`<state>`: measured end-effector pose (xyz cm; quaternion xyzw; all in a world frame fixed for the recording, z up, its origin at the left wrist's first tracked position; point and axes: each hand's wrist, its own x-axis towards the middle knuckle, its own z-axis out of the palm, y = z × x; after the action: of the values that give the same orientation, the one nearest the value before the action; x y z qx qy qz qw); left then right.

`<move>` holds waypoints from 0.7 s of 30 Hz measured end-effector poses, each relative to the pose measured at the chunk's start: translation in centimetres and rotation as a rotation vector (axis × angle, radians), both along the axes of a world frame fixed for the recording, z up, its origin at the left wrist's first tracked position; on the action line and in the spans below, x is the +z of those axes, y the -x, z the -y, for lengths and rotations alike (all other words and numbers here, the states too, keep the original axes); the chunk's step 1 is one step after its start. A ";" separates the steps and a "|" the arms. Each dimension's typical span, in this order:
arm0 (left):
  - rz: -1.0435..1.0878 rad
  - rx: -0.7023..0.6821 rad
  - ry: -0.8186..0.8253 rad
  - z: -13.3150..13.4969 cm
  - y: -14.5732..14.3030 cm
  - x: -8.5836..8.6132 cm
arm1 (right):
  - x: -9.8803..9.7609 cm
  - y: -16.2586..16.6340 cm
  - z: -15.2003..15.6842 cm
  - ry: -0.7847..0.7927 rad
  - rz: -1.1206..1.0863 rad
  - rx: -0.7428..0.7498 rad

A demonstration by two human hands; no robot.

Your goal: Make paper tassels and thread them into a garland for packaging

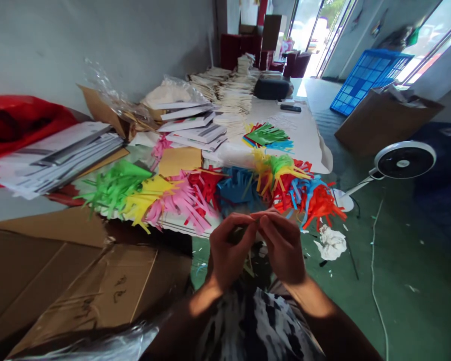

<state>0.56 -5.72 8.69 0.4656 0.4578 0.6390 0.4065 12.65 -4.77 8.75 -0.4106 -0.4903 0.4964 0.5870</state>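
Observation:
My left hand (228,250) and my right hand (281,245) are raised together in front of me, fingers curled, thumbs and forefingers pinching a thin stick or strip (253,219) between them. What it is exactly I cannot make out. Just beyond the hands, on the table's near edge, lies a row of fringed paper pieces: green (115,185), yellow (146,198), pink (184,200), red (206,183), blue (236,185) and orange-red (319,203). Another green fringed piece (266,134) lies farther back.
Flattened cardboard boxes (78,281) fill the lower left. White paper stacks (56,155) and booklets (195,128) cover the table. A white floor fan (402,160), a crumpled paper ball (330,243), a cardboard box (383,120) and a blue crate (368,75) stand on the green floor at right.

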 end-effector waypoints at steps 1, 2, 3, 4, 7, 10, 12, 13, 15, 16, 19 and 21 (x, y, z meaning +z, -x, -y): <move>-0.004 0.004 -0.006 0.2 -0.1 0.0 | -0.2 -0.1 0.2 0.007 0.003 -0.007; -0.009 0.007 -0.016 0.4 -0.2 -0.1 | -0.3 -0.2 0.5 0.010 0.009 -0.010; -0.016 0.006 -0.028 0.6 -0.2 -0.2 | -0.4 -0.3 0.7 0.009 0.017 -0.010; -0.023 0.003 -0.039 0.8 -0.3 -0.2 | -0.5 -0.4 0.8 0.005 0.025 -0.007; -0.035 -0.018 -0.042 1.4 -0.4 -0.6 | -0.6 -0.7 1.4 -0.009 0.048 0.002; -0.009 -0.029 -0.018 2.2 -0.9 -1.0 | -0.8 -0.8 2.1 -0.032 0.016 -0.020; 0.023 -0.020 -0.010 2.6 -1.4 -1.2 | -1.1 -0.8 2.6 -0.046 -0.030 -0.041; 0.033 -0.014 -0.014 2.7 -1.6 -1.3 | -1.3 -0.8 2.7 -0.044 -0.051 -0.048; 0.033 0.000 -0.034 2.9 -2.1 -1.4 | -1.6 -0.9 3.0 -0.013 -0.089 -0.050; 0.020 0.007 -0.046 3.0 -2.2 -1.5 | -1.7 -0.9 3.1 0.008 -0.109 -0.050; -0.037 0.025 -0.064 3.0 -2.5 -1.6 | -2.0 -1.1 3.4 0.047 -0.163 -0.055; -0.057 0.011 -0.038 3.0 -2.5 -1.7 | -2.2 -1.2 3.6 0.049 -0.170 -0.069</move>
<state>3.09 -8.67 7.03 0.4885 0.4597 0.6364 0.3809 13.87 -8.32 6.58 -0.3979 -0.4121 0.5206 0.6330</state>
